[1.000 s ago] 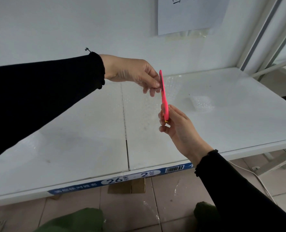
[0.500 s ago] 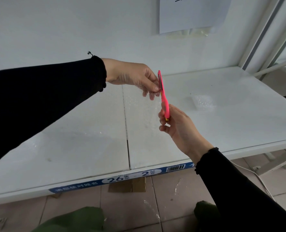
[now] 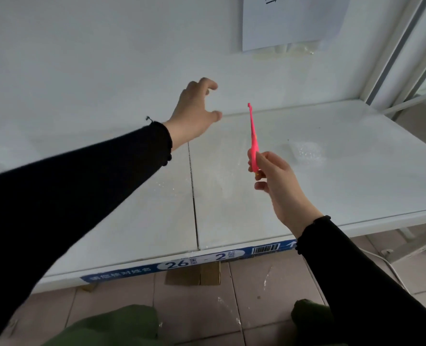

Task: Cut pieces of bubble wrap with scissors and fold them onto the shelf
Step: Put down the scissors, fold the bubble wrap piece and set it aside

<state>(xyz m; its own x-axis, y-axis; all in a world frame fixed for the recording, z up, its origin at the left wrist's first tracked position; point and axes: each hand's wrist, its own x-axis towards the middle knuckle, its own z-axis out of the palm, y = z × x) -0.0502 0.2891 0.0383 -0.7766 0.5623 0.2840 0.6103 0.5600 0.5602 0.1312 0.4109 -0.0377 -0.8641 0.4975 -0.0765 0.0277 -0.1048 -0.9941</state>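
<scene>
My right hand (image 3: 279, 182) grips pink scissors (image 3: 253, 139) by the handle, blades pointing up, seen edge-on above the white shelf (image 3: 344, 171). A clear sheet of bubble wrap (image 3: 214, 186) lies flat on the shelf under and left of the scissors, faint and hard to outline. A small folded bubble wrap piece (image 3: 306, 152) rests on the shelf to the right of the scissors. My left hand (image 3: 197, 108) hovers above the shelf's back edge with fingers spread and holds nothing.
A paper sheet (image 3: 291, 20) is taped to the white back wall. Shelf uprights (image 3: 391, 53) stand at the right. A blue label strip (image 3: 189, 263) runs along the shelf's front edge. Tiled floor and my green-clad knees (image 3: 112, 328) are below.
My left hand let go of the wrap at the scissors' tip, opened, and moved left and up toward the back. The right hand with the scissors stayed roughly in place.
</scene>
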